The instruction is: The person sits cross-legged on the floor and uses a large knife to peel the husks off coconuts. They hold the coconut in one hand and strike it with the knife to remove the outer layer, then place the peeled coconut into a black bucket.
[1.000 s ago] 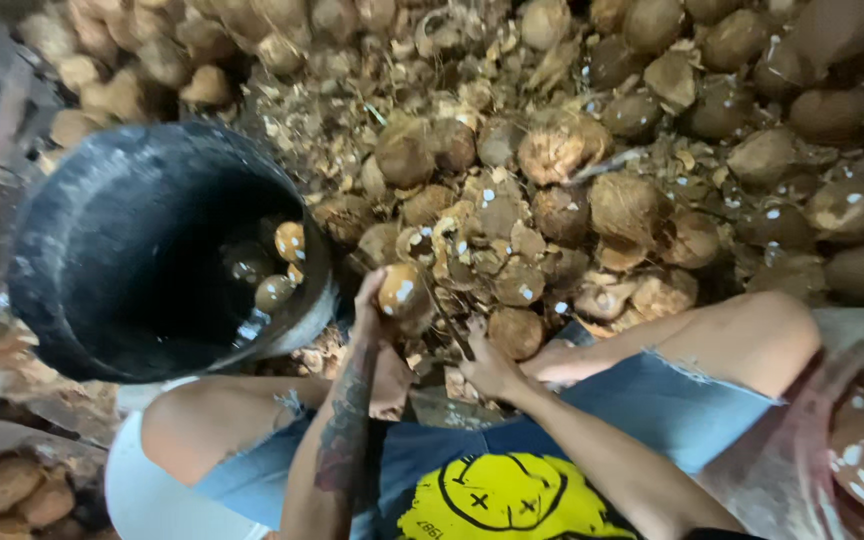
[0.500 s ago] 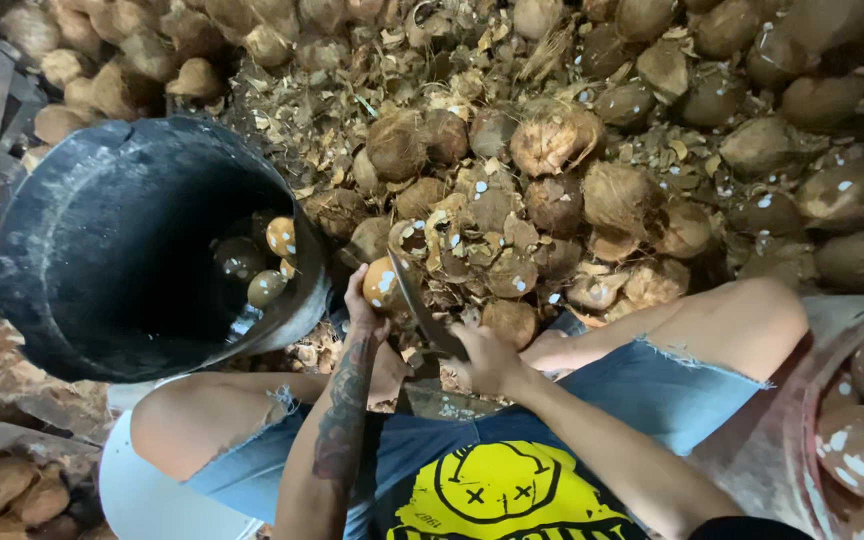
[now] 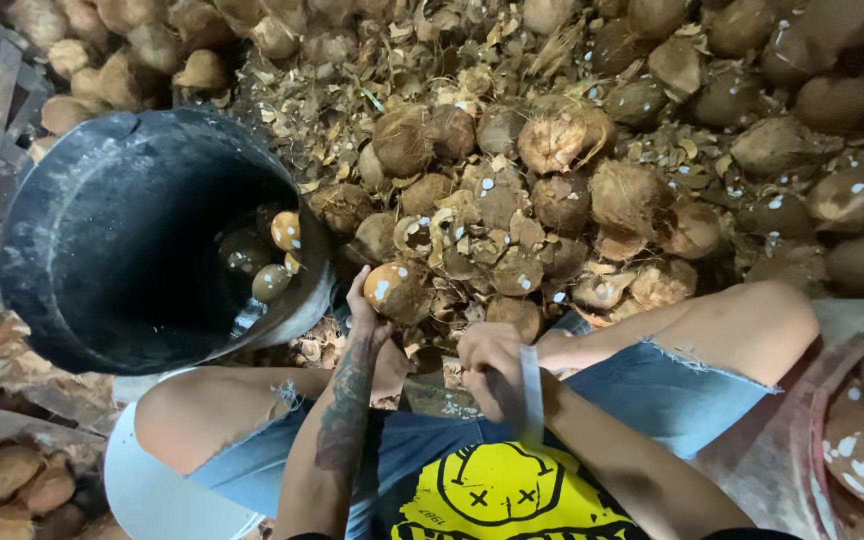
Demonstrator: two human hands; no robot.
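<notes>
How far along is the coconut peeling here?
Early, by the look of it. Done: only a few peeled coconuts lie at the bottom of the black bucket. In hand: the left hand holds a partly peeled coconut, while the right hand grips a flat blade. Left: a large pile of brown unpeeled coconuts amid husk scraps.

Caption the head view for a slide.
Left hand holds a coconut beside a black bucket; right hand grips a blade.
</notes>
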